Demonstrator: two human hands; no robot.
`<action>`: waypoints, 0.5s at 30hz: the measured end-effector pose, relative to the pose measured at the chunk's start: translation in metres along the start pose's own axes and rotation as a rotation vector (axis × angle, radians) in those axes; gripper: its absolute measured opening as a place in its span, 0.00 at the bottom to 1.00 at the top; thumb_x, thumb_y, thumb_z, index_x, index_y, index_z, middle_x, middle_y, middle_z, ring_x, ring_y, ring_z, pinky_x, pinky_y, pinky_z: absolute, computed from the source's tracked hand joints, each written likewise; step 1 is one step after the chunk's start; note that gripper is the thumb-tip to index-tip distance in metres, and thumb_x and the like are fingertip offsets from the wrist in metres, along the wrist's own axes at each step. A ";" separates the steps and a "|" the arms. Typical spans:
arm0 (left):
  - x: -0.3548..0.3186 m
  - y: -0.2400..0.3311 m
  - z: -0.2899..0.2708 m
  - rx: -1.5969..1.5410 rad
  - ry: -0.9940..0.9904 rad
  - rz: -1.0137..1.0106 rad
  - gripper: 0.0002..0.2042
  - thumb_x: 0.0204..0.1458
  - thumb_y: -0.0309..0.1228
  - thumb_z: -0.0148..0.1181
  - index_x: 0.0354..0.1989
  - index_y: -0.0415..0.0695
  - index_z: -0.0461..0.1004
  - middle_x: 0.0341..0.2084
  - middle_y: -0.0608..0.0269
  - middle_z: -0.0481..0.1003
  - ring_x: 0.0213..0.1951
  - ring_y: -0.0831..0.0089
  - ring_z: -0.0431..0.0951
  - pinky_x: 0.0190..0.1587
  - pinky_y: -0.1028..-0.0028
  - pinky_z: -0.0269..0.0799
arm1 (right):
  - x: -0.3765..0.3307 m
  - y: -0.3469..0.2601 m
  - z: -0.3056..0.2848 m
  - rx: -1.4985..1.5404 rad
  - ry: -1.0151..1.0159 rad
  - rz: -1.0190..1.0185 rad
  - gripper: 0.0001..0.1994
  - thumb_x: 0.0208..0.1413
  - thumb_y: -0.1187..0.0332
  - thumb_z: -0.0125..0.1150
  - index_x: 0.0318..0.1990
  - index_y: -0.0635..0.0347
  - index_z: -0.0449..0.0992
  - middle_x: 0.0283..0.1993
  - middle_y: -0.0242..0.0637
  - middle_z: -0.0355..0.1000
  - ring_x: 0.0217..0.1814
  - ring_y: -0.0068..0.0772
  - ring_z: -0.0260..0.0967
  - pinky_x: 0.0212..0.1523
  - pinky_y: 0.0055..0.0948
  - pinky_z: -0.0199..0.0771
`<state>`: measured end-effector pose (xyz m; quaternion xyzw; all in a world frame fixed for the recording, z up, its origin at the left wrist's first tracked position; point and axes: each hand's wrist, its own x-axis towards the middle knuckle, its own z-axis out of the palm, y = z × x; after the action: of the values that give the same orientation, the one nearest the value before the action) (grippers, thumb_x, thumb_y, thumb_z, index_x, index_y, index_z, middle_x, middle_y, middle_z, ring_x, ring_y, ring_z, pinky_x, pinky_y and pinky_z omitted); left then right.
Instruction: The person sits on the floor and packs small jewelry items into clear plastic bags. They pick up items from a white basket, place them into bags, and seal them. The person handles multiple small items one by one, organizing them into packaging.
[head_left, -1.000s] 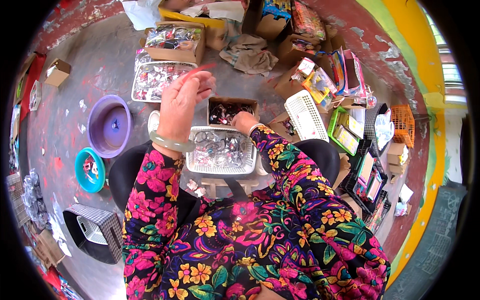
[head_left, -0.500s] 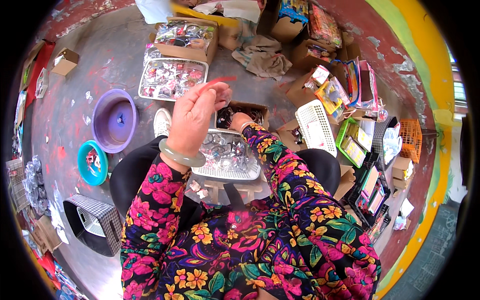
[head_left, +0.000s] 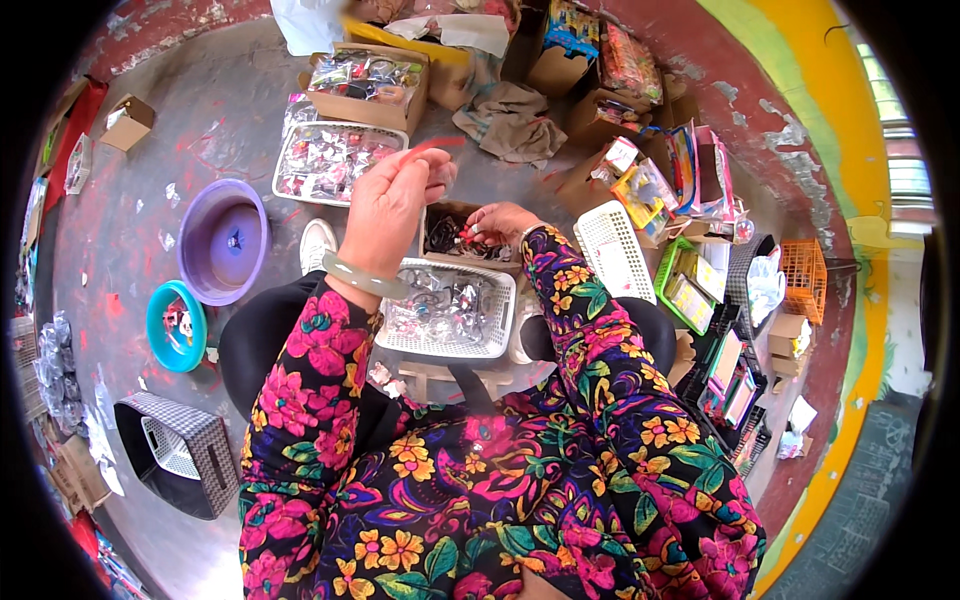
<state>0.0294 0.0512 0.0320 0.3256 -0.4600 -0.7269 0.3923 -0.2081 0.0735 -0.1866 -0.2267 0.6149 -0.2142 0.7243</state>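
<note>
My left hand (head_left: 395, 200), with a pale bangle (head_left: 365, 278) on its wrist, is closed in a pinch on a thin red strip (head_left: 440, 144) that sticks out past its fingertips. My right hand (head_left: 500, 222) is at a small cardboard box (head_left: 470, 266) of dark, cord-like items (head_left: 445, 236). Its fingers pinch a small red-and-white piece at the box's opening; its exact kind is too small to tell. Just nearer to me, a white basket (head_left: 497, 340) holds several clear plastic packets (head_left: 440, 305).
Farther off stand another white basket of packets (head_left: 335, 160) and an open carton (head_left: 365, 85). Purple (head_left: 225, 240) and turquoise basins (head_left: 175, 325) are at left, a checkered bin (head_left: 190, 450) below. On the right are an upturned-looking white basket (head_left: 615, 250), a green tray (head_left: 690, 290) and an orange crate (head_left: 803, 280).
My right hand has come up out of the cardboard box with a small red-and-white piece in its fingers. My left hand keeps the red strip, nearly in place. The view has shifted slightly.
</note>
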 end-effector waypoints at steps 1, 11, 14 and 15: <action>0.000 0.000 0.000 0.001 0.002 -0.001 0.13 0.57 0.31 0.43 0.43 0.35 0.69 0.37 0.58 0.73 0.41 0.74 0.73 0.45 0.76 0.68 | -0.007 -0.004 -0.001 0.080 -0.067 -0.022 0.10 0.50 0.76 0.51 0.41 0.61 0.69 0.36 0.36 0.74 0.28 0.21 0.72 0.23 0.17 0.70; 0.008 -0.007 -0.005 -0.004 -0.013 -0.004 0.12 0.56 0.31 0.43 0.41 0.36 0.70 0.36 0.60 0.73 0.40 0.75 0.74 0.45 0.76 0.68 | -0.060 -0.035 0.001 0.064 -0.143 -0.109 0.16 0.55 0.62 0.51 0.46 0.63 0.67 0.38 0.38 0.73 0.32 0.25 0.72 0.30 0.16 0.71; 0.010 -0.009 -0.007 0.001 -0.020 -0.003 0.12 0.56 0.31 0.43 0.40 0.36 0.71 0.35 0.60 0.73 0.39 0.76 0.73 0.45 0.76 0.68 | -0.069 -0.040 0.005 0.024 -0.028 -0.124 0.15 0.55 0.63 0.49 0.46 0.62 0.68 0.36 0.36 0.73 0.28 0.25 0.72 0.24 0.18 0.70; 0.010 -0.010 -0.007 0.009 -0.016 -0.002 0.12 0.56 0.31 0.43 0.40 0.37 0.71 0.35 0.60 0.73 0.39 0.76 0.73 0.45 0.76 0.68 | -0.068 -0.039 0.005 -0.064 0.048 -0.132 0.15 0.54 0.63 0.49 0.45 0.62 0.69 0.34 0.35 0.73 0.26 0.25 0.72 0.23 0.19 0.70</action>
<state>0.0277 0.0419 0.0194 0.3219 -0.4659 -0.7279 0.3866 -0.2146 0.0824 -0.1083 -0.2844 0.6223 -0.2471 0.6862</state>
